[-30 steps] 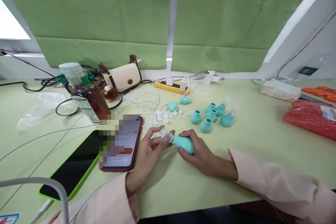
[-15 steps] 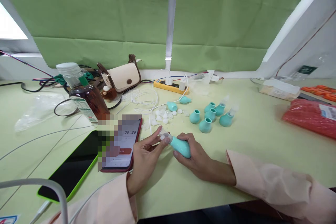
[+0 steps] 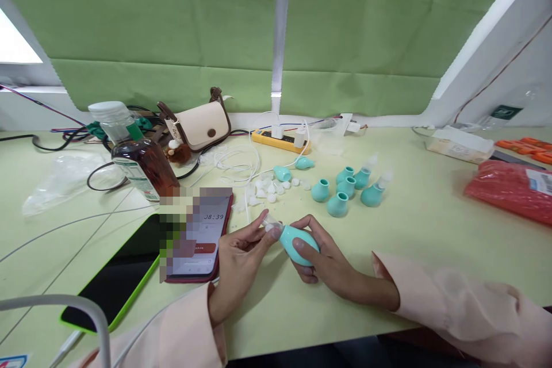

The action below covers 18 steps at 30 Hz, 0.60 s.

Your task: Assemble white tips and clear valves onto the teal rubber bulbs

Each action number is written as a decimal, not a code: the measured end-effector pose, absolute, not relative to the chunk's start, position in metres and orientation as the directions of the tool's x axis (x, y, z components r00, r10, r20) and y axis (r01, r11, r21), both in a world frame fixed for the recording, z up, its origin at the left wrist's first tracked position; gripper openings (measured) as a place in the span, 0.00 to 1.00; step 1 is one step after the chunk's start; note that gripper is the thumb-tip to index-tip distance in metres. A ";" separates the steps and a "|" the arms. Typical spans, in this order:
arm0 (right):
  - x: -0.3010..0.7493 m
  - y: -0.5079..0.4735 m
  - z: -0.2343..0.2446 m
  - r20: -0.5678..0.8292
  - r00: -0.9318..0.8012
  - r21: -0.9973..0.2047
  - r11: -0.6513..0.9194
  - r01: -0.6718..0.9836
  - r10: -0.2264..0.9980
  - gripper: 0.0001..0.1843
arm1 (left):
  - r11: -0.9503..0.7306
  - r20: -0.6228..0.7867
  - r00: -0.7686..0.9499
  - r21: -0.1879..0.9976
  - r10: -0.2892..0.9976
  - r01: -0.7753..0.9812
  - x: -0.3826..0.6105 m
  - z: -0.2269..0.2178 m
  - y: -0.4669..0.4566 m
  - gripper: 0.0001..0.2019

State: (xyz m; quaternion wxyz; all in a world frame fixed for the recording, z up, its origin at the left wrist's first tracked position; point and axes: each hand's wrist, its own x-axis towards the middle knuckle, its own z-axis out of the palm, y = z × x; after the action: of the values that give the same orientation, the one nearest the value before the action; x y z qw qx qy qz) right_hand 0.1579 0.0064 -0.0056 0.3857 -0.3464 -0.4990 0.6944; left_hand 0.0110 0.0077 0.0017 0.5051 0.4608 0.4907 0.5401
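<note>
— What do the hands have?
— The left hand (image 3: 241,261) pinches a clear nozzle (image 3: 271,222) between thumb and fingers. The right hand (image 3: 334,267) is curled round a teal squeeze bulb (image 3: 293,240), thumb along its upper side, the bulb's neck pointing toward the left hand.
— Is the nozzle seated in that neck?
— I can't tell; the left thumb covers part of the joint.
— What else is hard to make out?
— Much of the red-cased phone (image 3: 215,253) is pixelated (its 08:39 is readable), as is a corner of the green-cased phone (image 3: 116,276). The white pieces (image 3: 271,190) beyond the hands are too small to identify. At right, the red plastic packet (image 3: 504,187) is cut off by the edge.
— And the surface?
— A pale green table (image 3: 431,201), seamed at left. On it 6 standing bulbs (image 3: 337,207) cluster, 4 open-mouthed and 2 topped with clear nozzles; 2 lying bulbs (image 3: 283,173) are near the white pieces.
— The room?
— Green blinds (image 3: 172,23) hang behind, split by a pale upright (image 3: 281,23). Below them sit a yellow power strip (image 3: 268,139) and a cream handbag (image 3: 204,126).
</note>
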 end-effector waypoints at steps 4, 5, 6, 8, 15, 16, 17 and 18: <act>0.157 0.010 -0.002 -0.083 -0.526 -0.921 -0.266 -0.283 0.846 0.13 | -0.059 0.054 -0.050 0.991 0.997 -0.120 0.011 0.001 0.009 0.24; 0.157 0.011 -0.002 -0.082 -0.543 -0.907 -0.289 -0.308 0.836 0.12 | -0.091 0.089 -0.023 0.986 0.996 -0.138 0.010 0.000 0.009 0.24; 0.157 0.012 -0.003 -0.086 -0.559 -0.889 -0.317 -0.330 0.825 0.11 | -0.133 0.136 0.010 0.981 0.991 -0.144 0.010 -0.001 0.009 0.26; 0.157 0.013 -0.004 -0.097 -0.590 -0.854 -0.371 -0.364 0.802 0.10 | -0.235 0.243 0.081 0.967 0.967 -0.096 0.009 -0.003 0.009 0.32; 0.154 0.007 -0.007 -0.106 -0.585 -0.866 -0.364 -0.343 0.804 0.17 | -0.571 0.513 0.250 0.739 0.821 0.357 0.008 0.004 0.006 0.47; 0.153 0.006 -0.008 -0.121 -0.577 -0.868 -0.368 -0.333 0.808 0.17 | -0.584 0.515 0.275 0.717 0.812 0.380 0.008 0.004 0.005 0.49; 0.153 0.006 -0.009 -0.130 -0.569 -0.869 -0.369 -0.330 0.812 0.17 | -0.580 0.499 0.295 0.716 0.815 0.389 0.009 0.004 0.004 0.51; 0.152 0.006 -0.011 -0.133 -0.567 -0.867 -0.372 -0.331 0.813 0.18 | -0.563 0.474 0.307 0.728 0.825 0.391 0.010 0.003 0.004 0.52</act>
State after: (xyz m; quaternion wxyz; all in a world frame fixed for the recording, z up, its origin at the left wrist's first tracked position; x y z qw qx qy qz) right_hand 0.1516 0.0057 -0.0107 0.3679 -0.2851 -0.4224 0.7778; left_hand 0.0099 0.0036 0.0033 0.2490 0.7690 0.3954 0.4362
